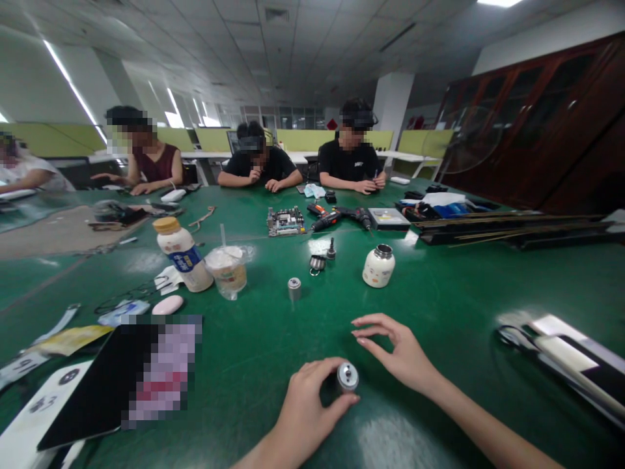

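Near the front of the green table (254,352), my left hand (312,404) holds a small silver metal cylinder (347,376) between thumb and fingers, its round top facing up. My right hand (398,345) is just above and to the right of it, thumb and fingers apart with nothing between them. A similar metal cylinder (294,288) stands farther forward. Beyond that lie a small metal cup-like part with a ring (317,263) and a dark upright fitting (331,249). A white open-necked bottle (378,266) stands to the right.
On the left are a capped bottle (183,254), a wrapped cup with a straw (228,270), a pink oval case (168,305) and a black tablet (105,378). A circuit board (286,221) and power drills (327,218) lie farther back. Several people sit across.
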The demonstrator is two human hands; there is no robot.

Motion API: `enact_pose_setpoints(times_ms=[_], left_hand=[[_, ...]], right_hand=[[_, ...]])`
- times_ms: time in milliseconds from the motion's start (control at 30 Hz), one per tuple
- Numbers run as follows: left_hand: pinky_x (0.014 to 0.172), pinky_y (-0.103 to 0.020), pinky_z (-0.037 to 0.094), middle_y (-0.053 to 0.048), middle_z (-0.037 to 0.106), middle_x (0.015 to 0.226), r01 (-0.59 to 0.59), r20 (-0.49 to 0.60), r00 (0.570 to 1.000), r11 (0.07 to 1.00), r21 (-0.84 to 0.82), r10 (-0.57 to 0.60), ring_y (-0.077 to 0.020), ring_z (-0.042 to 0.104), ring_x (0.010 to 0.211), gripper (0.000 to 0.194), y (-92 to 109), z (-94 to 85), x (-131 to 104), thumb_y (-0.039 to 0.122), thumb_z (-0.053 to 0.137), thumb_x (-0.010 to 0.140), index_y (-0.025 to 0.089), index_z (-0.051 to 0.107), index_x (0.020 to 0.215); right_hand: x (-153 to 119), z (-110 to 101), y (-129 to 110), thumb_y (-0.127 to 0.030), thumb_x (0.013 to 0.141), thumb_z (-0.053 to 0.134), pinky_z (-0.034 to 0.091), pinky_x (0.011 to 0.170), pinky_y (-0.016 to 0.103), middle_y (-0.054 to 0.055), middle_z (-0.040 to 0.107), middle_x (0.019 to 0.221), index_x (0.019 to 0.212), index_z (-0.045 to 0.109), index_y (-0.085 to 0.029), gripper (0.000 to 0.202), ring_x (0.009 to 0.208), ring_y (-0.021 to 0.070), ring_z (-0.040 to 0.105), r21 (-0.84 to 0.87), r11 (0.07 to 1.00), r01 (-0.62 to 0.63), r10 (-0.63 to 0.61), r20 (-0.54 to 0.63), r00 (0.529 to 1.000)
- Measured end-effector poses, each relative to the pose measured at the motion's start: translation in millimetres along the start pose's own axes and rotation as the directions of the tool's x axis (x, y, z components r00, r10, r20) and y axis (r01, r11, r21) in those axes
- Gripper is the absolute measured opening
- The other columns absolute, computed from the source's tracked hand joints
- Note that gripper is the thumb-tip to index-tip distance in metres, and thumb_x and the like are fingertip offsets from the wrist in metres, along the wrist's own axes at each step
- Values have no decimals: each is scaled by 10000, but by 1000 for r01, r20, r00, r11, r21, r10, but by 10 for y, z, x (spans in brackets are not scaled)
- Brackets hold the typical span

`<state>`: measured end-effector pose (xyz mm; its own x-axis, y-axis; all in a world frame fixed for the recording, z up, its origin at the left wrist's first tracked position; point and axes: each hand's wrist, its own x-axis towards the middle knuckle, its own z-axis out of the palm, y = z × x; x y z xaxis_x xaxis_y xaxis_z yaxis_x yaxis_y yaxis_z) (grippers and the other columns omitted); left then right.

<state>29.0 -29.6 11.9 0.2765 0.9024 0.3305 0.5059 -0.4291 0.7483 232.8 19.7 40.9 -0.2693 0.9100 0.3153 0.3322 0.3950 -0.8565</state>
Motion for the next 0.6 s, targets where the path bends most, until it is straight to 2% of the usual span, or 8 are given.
enact_pose_setpoints(times_ms=[100, 200, 367, 600], left_hand=[[834, -343, 553, -13, 767, 1033, -10, -3, 1000, 1000, -13, 10, -238, 715, 922, 421, -19, 15, -10, 195, 847, 697, 258, 678, 1078], [828, -337, 554, -20, 768, 1027, -21, -19, 1000, 1000, -23, 21, -237, 717, 920, 412, -41, 30, -13, 179, 838, 701, 245, 680, 1075], [843, -331, 555, -16, 764, 1044, -33, -30, 999, 999, -43, 32, -229, 715, 938, 412, -38, 32, -7, 139, 816, 712, 247, 678, 1085], [837, -341, 566, -26, 766, 1034, -32, -40, 999, 999, -29, 30, -242, 715, 932, 409, -41, 37, -16, 147, 823, 701, 250, 684, 1072]], right_hand=[[-78, 10, -288, -160, 867, 668, 589, 859, 347, 62, 727, 1083, 1107, 652, -228, 251, 923, 199, 736, 72, 997, 12, -21, 124, 992], [-153, 72, -435, -80, 851, 657, 560, 886, 351, 44, 743, 1029, 1038, 706, -243, 252, 973, 200, 700, 48, 993, 110, -117, 196, 974], [-186, 155, -389, -59, 842, 666, 527, 898, 362, 27, 753, 965, 1002, 714, -252, 256, 961, 200, 672, -1, 984, 180, -177, 176, 968], [-173, 134, -385, -78, 871, 641, 522, 888, 357, 29, 748, 974, 1010, 697, -262, 237, 961, 204, 670, 4, 972, 234, -231, 169, 958]])
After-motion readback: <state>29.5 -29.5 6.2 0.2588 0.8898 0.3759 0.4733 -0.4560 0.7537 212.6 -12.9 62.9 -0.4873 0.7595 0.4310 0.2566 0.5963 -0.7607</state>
